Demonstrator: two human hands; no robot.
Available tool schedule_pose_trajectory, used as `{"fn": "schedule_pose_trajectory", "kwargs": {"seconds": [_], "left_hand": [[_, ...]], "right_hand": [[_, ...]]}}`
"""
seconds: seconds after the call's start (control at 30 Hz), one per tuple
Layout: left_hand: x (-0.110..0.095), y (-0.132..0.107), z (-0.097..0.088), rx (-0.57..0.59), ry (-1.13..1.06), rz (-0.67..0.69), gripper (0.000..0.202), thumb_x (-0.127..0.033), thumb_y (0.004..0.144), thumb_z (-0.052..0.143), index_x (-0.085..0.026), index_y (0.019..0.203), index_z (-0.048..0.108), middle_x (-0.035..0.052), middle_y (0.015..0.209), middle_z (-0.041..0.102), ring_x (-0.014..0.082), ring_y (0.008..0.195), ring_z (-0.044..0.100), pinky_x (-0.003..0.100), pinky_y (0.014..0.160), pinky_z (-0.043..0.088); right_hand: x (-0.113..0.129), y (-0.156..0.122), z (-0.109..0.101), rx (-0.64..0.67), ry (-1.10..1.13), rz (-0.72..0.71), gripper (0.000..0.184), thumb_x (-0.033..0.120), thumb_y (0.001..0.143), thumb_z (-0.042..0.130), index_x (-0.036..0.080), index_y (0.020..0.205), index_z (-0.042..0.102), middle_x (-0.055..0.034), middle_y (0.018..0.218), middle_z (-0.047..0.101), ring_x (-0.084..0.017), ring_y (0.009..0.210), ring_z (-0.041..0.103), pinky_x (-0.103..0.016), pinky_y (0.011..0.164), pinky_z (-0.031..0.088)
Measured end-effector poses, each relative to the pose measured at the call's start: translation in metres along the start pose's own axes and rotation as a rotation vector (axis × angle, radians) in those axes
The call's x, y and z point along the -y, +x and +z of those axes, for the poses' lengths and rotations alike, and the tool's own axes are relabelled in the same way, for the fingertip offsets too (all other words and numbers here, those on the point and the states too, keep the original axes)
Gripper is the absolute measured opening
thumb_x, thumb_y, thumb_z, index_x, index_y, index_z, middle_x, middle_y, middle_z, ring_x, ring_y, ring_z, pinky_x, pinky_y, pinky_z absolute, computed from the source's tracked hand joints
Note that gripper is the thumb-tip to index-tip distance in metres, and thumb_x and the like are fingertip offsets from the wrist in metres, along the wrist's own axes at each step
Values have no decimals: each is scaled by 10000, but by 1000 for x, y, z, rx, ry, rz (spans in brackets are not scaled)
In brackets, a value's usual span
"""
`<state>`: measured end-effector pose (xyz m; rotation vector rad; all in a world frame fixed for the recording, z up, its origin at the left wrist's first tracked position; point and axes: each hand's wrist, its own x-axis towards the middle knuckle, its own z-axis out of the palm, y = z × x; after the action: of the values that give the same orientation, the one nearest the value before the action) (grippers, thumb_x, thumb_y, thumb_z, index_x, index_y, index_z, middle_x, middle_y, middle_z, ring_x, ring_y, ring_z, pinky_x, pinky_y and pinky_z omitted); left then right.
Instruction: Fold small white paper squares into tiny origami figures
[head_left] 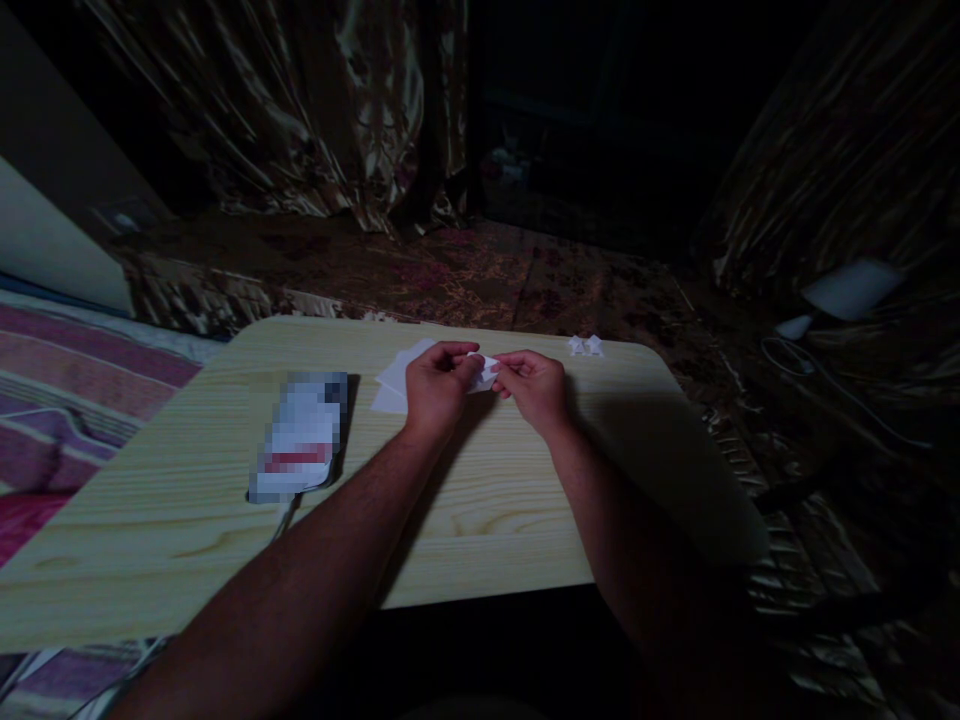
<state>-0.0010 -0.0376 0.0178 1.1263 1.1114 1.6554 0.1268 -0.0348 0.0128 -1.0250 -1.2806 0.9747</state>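
Between my two hands is a small folded piece of white paper (486, 372), held just above the wooden table (495, 500). My left hand (439, 385) pinches its left side with thumb and fingers. On the right side, my right hand (534, 385) grips the paper's edge between thumb and fingertips. Partly hidden behind my left hand, flat white paper sheets (390, 393) lie on the tabletop. Two small folded white paper pieces (585, 346) sit close together near the table's far edge, to the right of my hands.
A phone (300, 435), blurred out, lies on the table's left with a white cable (285, 518) attached. Striped bedding (82, 370) is at the left. Beyond the table are a patterned carpet (465, 265) and long curtains (375, 110). A white object with a cord (855, 288) stands at the right.
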Motion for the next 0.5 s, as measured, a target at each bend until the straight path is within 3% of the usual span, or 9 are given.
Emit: {"fn": "schedule_pose_trajectory", "kwargs": {"seconds": [0.5], "left_hand": [[-1,-2,2,-39,31,-8,266,-302,628,707,-143,841,703,27,674,643,113,549,566,225,526,438]], "right_hand": [[-2,-4,2,-44,-82,-71,179,307,737,627,164,830,680,-6,666,669,-120,567,628,-215,507,489]]}}
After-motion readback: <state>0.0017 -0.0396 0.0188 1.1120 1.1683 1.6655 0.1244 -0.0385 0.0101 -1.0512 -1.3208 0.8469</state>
